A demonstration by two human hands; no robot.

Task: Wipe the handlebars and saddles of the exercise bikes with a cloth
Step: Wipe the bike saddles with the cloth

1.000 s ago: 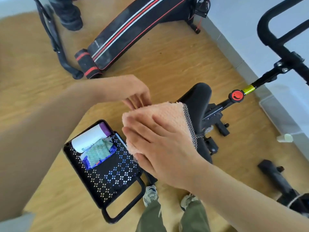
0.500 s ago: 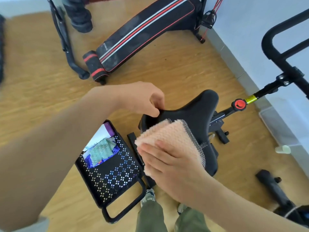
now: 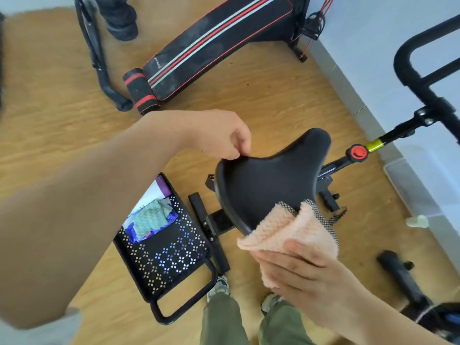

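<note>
Wiping the bike saddle: our left hand pinches its far rim, steadying it; our right hand, fingers flat, presses a peach cloth over its near edge. Next, we judge, the cloth should sweep across the saddle top with firm pressure.

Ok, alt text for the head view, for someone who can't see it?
The right hand presses a peach cloth against the near edge of a black saddle, while the left hand grips its far rim. A perforated basket sits on the wooden floor.
</note>
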